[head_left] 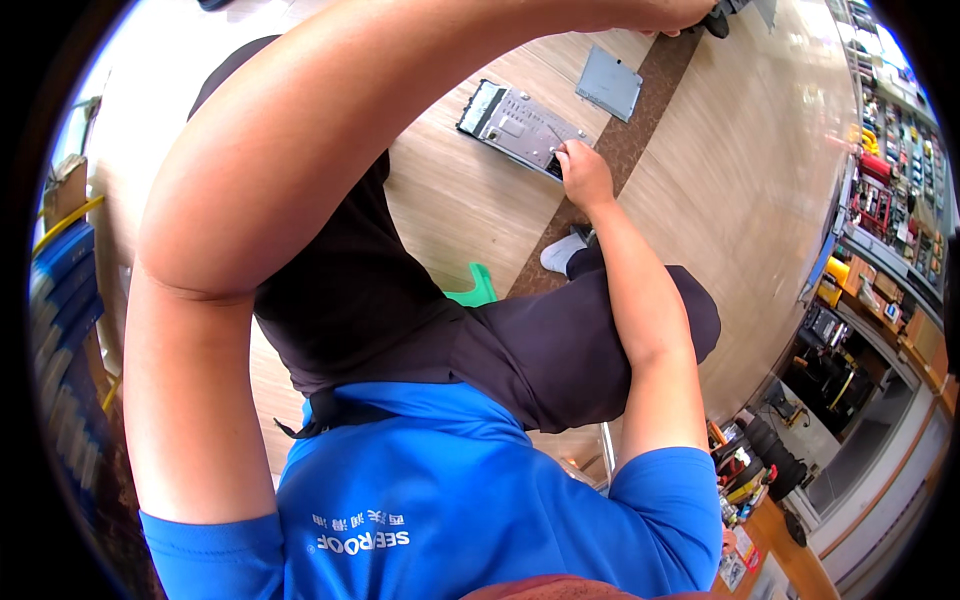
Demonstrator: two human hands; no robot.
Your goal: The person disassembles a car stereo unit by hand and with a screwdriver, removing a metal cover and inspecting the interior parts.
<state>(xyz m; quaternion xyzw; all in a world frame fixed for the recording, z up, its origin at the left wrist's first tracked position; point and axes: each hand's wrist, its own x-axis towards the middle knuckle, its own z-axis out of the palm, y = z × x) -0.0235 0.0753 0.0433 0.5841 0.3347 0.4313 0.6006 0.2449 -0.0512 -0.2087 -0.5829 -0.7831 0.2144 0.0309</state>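
Note:
On the floor ahead of me lies a flat grey metal device case (515, 125) with screws or studs over its face and a pale strip at its far left end. My right hand (585, 175) is at the near right corner of this case, its thumb and fingers closed on the edge. My left arm reaches across the top of the view, and my left hand (685, 12) is partly cut off by the upper edge. A dark object (715, 22) shows beside it; whether the hand holds it is hidden. A loose grey metal panel (610, 83) lies beyond the case.
A green plastic stool (480, 285) shows between my legs. Shelves crowded with tools and parts (890, 190) line the right side, with a wooden bench (790, 545) lower down. Blue stacked bins (65, 290) stand at the left. A dark brown strip (640, 125) crosses the floor.

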